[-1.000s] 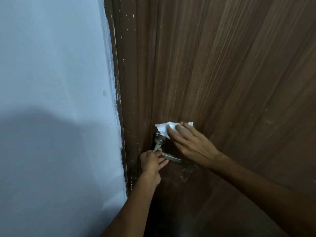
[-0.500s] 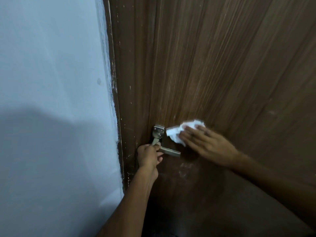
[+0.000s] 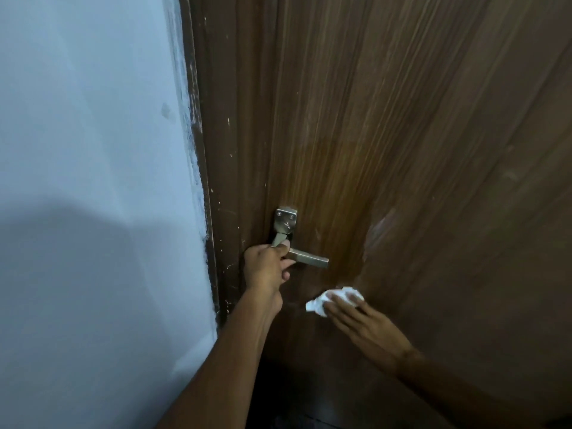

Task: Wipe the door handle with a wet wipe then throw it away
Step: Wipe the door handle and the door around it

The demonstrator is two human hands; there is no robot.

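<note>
A brown wood-grain door [image 3: 402,119] carries a metal lever handle [image 3: 305,257] near its left edge, on a screwed plate [image 3: 286,221]. A crumpled white wipe [image 3: 322,300] lies pressed flat against the door, below and right of the handle.

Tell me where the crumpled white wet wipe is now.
The crumpled white wet wipe lies under the right hand against the brown wooden door, below-right of the metal lever handle.

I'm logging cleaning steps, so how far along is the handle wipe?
Done: the door shows wet smears beside the door handle. In hand: the left hand grips the handle while the right hand presses the wet wipe flat on the wood below it. Left: throwing the wipe away.
</note>
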